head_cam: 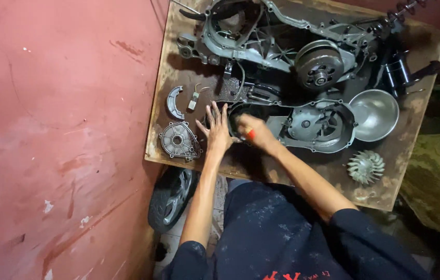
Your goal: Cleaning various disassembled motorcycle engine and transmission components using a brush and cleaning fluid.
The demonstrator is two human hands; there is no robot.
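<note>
My left hand (216, 128) lies flat with fingers spread on the wooden board (168, 67), at the left end of a grey engine cover (311, 127). My right hand (253, 132) is closed around a small tool with a red handle (250, 135), pressed at the cover's dark left opening. What the tool's tip touches is hidden by the hand.
A large engine crankcase with a round clutch (319, 66) fills the board's far side. A shiny metal bowl (374, 114) and a finned fan wheel (366, 167) sit at right. A round grey cover (179, 140) and a curved brake shoe (174, 102) lie at left. A wheel (170, 197) stands below the board beside a red wall (59, 129).
</note>
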